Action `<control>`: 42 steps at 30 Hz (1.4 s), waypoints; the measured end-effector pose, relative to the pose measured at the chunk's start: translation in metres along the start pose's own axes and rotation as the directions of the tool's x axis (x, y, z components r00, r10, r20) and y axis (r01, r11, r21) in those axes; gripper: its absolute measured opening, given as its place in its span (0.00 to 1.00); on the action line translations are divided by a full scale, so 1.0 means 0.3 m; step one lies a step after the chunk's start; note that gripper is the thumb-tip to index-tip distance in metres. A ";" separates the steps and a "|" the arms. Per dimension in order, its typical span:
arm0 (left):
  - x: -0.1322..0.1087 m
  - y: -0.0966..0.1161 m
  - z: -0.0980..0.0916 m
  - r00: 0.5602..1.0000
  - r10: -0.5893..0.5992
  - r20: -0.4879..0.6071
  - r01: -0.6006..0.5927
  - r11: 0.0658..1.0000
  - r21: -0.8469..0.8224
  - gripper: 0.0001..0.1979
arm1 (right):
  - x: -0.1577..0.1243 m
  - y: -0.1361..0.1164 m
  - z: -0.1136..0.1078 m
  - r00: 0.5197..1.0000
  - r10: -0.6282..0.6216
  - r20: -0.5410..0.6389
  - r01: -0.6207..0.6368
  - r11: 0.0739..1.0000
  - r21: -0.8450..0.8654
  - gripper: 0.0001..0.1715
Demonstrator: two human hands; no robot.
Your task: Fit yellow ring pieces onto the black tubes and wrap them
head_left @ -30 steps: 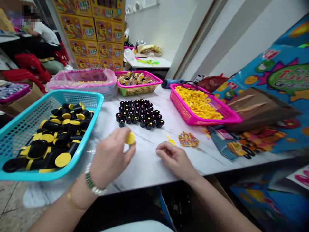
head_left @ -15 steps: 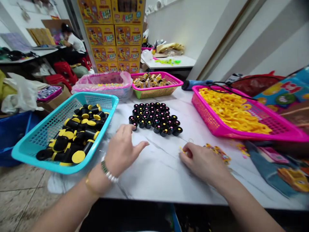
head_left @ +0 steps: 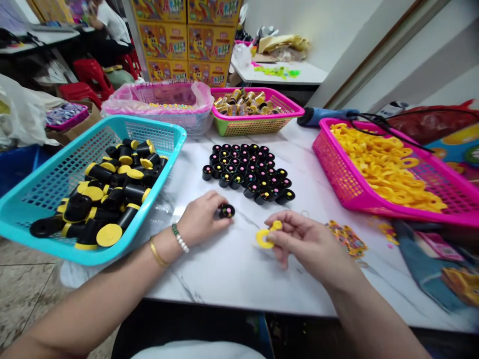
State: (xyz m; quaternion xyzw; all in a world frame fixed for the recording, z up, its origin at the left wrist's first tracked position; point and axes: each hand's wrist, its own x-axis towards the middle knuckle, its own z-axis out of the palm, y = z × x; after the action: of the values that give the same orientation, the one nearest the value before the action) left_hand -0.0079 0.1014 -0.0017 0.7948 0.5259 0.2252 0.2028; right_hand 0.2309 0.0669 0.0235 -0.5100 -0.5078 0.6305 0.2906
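Between the fingers of my left hand (head_left: 204, 215) is a small black cup (head_left: 227, 211) with a pink dot inside, held low over the marbled table (head_left: 224, 269). My right hand (head_left: 299, 234) pinches a yellow plastic ring piece (head_left: 264, 239) with a smaller round end, a short way right of the cup. Beyond both hands stands a cluster of black cups (head_left: 247, 169), upright, with pink or yellow dots inside. Printed yellow pieces (head_left: 348, 238) lie to the right of my right hand.
At left, a turquoise basket (head_left: 175, 142) holds black cylinders with yellow caps. A pink basket (head_left: 337, 187) of yellow ring pieces stands at right. Behind are a plastic-lined basket (head_left: 149, 110), another pink basket (head_left: 258, 119) and stacked cartons (head_left: 187, 40). A person (head_left: 110, 25) sits far left.
My left hand has taken a black cup from the cluster's near left and brought it toward me. My right hand has turned and lifted, now showing the yellow ring piece. The view has shifted.
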 end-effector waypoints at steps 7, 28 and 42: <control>-0.037 0.012 0.016 0.978 0.150 0.146 -0.136 0.986 -0.100 0.12 | 0.098 0.026 0.064 0.998 0.021 -0.058 -0.013 0.990 0.142 0.19; -0.041 0.054 0.005 0.952 -0.004 0.305 0.086 0.963 -0.255 0.07 | 0.118 0.005 0.144 0.999 0.016 -0.037 -0.014 0.999 0.047 0.23; -0.044 0.058 0.005 0.958 -0.030 0.284 0.059 0.994 -0.093 0.11 | 0.104 0.043 0.168 0.989 -0.059 -0.137 0.068 0.996 0.059 0.19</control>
State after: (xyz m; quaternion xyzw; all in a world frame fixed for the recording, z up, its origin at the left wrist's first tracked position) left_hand 0.0012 0.0826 0.0049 0.7956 0.4973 0.1310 0.3204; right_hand 0.1760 0.0730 -0.0014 -0.5256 -0.4826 0.6009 0.3602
